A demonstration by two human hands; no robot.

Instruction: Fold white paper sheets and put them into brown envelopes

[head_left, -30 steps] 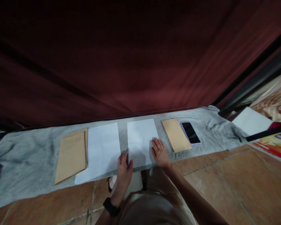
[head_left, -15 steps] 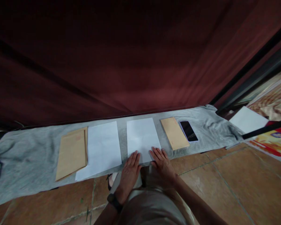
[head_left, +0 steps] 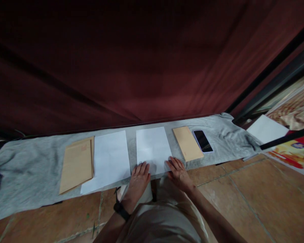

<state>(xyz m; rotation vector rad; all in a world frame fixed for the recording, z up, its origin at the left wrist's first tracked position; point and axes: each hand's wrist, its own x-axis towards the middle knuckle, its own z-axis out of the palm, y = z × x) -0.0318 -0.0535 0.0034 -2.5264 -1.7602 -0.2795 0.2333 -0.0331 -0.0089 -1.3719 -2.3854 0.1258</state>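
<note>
Both hands lie flat at the near edge of a white sheet [head_left: 152, 148] in the middle of the frame. The left hand [head_left: 138, 178] rests on the sheet's lower left corner with its fingers straight and a little spread. The right hand [head_left: 178, 171] rests at the lower right corner, fingers also a little spread, partly on the grey cloth [head_left: 27, 168]. Neither hand pinches or holds anything. A dark watch [head_left: 121, 209] sits on the left wrist.

The sheet lies on the cloth, which runs across the frame from left to right. Just left of it is a second white sheet [head_left: 108, 160]. Left of that, a brown envelope [head_left: 77, 163] has a small red mark near its top, too small to read. Right of the middle sheet is a smaller brown envelope [head_left: 187, 143], and next to that a phone [head_left: 203, 141] with a dark screen.

At the right edge, another white paper [head_left: 267, 130] lies near a colourful printed thing [head_left: 296, 152]; its writing is too blurred to read. A dark red curtain [head_left: 142, 60] fills the top of the frame.
</note>
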